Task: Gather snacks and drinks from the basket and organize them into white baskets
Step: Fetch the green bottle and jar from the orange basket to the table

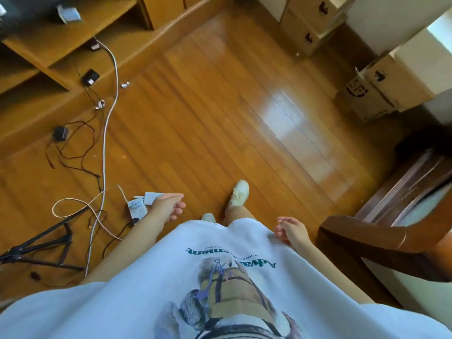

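Note:
No basket, snack or drink is in view. I look straight down at a wooden floor and my own white printed shirt. My left hand hangs by my left side with its fingers loosely apart and holds nothing. My right hand hangs by my right side, fingers slightly curled and apart, also holding nothing. My feet in pale shoes stand on the floor between the two hands.
Cables and a white power strip lie on the floor at left, beside a black tripod base. A low wooden shelf unit runs along the upper left. Cardboard boxes stand at upper right. A dark wooden furniture arm is at right.

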The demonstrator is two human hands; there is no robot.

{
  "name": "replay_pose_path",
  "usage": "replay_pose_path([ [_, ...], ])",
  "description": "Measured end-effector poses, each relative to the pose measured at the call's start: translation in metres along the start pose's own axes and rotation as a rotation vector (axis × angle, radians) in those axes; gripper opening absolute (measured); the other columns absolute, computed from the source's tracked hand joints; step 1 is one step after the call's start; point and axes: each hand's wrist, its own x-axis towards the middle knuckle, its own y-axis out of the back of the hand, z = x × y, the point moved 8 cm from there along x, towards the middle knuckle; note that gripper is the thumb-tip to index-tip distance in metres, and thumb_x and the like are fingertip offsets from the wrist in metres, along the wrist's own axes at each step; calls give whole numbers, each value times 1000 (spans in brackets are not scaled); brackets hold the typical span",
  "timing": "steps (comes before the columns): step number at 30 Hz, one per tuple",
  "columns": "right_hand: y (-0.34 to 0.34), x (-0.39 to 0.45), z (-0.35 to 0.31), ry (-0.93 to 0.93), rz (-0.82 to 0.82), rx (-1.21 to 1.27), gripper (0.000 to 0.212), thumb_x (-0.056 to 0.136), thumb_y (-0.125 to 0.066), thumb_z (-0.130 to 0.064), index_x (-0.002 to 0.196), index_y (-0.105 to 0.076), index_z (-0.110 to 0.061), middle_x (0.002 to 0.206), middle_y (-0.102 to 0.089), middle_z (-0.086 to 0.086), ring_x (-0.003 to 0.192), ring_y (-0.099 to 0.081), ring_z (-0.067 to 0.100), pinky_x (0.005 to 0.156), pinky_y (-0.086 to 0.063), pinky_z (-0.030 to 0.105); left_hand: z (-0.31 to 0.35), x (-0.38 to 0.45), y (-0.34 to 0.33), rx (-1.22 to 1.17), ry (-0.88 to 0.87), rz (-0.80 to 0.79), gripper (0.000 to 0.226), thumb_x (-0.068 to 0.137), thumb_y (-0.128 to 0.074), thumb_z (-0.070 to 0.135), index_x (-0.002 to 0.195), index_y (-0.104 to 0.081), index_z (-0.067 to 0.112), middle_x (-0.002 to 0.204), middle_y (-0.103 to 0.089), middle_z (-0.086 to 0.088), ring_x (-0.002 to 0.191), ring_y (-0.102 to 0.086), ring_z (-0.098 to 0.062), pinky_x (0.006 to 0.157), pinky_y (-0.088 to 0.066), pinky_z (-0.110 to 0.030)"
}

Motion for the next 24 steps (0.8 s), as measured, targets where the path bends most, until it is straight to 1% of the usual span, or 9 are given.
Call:
replay_pose_path([
  [2, 7, 14, -17, -35, 27, 14, 14, 90, -47, -2, 101, -55, -3, 63, -51, 8, 52, -46, 17, 51, -39, 26, 33, 8, -12, 13, -48, -18, 17, 96, -47, 22, 106, -60, 19, 78, -62, 2, 64, -53, -11, 54, -41, -20],
  [4, 14, 48, -61, -80, 45, 4, 13, 91, -47, -2, 101, -56, -3, 64, -52, 9, 53, -46, 17, 53, -41, 26, 81, 33, -26, 34, -47, -21, 15, 97, -46, 22, 102, -60, 22, 80, -63, 3, 67, -54, -11, 56, -43, -20],
  [7, 20, 61, -86, -78, 63, -2, 12, 91, -48, -2, 100, -56, -1, 63, -53, 9, 53, -47, 18, 52, -39, 26, 101, 40, -30, 27, -59, -40, 16, 97, -45, 20, 103, -60, 21, 80, -63, 2, 65, -53, -11, 56, -40, -21],
  [12, 15, 102, -207, -68, -7, -58, 7, 90, -48, -6, 93, -53, -9, 63, -53, 7, 50, -49, 17, 52, -37, 24, 166, 63, -25, -81, 16, 46, 17, 97, -43, 15, 106, -57, 16, 76, -59, -1, 61, -49, -11, 46, -37, -18],
  [16, -16, 130, -321, 51, -69, -256, 9, 91, -48, -9, 90, -53, -15, 64, -55, 3, 40, -55, 9, 51, -36, 21, 207, 78, -6, -228, 34, 121, 20, 97, -45, 14, 111, -59, 12, 75, -58, -3, 58, -49, -12, 37, -36, -14],
  [18, -42, 135, -371, 99, -123, -333, 6, 91, -50, -11, 92, -54, -15, 66, -57, 3, 41, -57, 8, 53, -37, 21, 214, 83, 7, -336, 65, 172, 22, 97, -45, 11, 114, -58, 6, 72, -57, -6, 47, -52, -10, 31, -33, -10],
  [20, -73, 138, -419, 148, -185, -391, 7, 92, -50, -14, 98, -55, -15, 67, -58, 2, 49, -57, 10, 54, -38, 22, 212, 86, 20, -429, 128, 214, 24, 96, -45, 9, 116, -57, 3, 69, -58, -7, 33, -52, -6, 32, -34, -12],
  [22, -106, 138, -460, 198, -257, -445, 10, 92, -50, -14, 101, -55, -17, 67, -58, 1, 47, -57, 7, 54, -38, 22, 210, 90, 33, -469, 175, 237, 28, 97, -44, 10, 120, -54, -2, 66, -59, -6, 41, -55, -13, 43, -37, -20],
  [24, -140, 138, -499, 238, -310, -491, 10, 92, -48, -14, 99, -54, -19, 68, -58, 0, 45, -56, 5, 53, -38, 20, 211, 99, 44, -515, 215, 225, 37, 98, -40, 10, 131, -46, -6, 73, -56, -8, 53, -54, -18, 47, -41, -24],
])
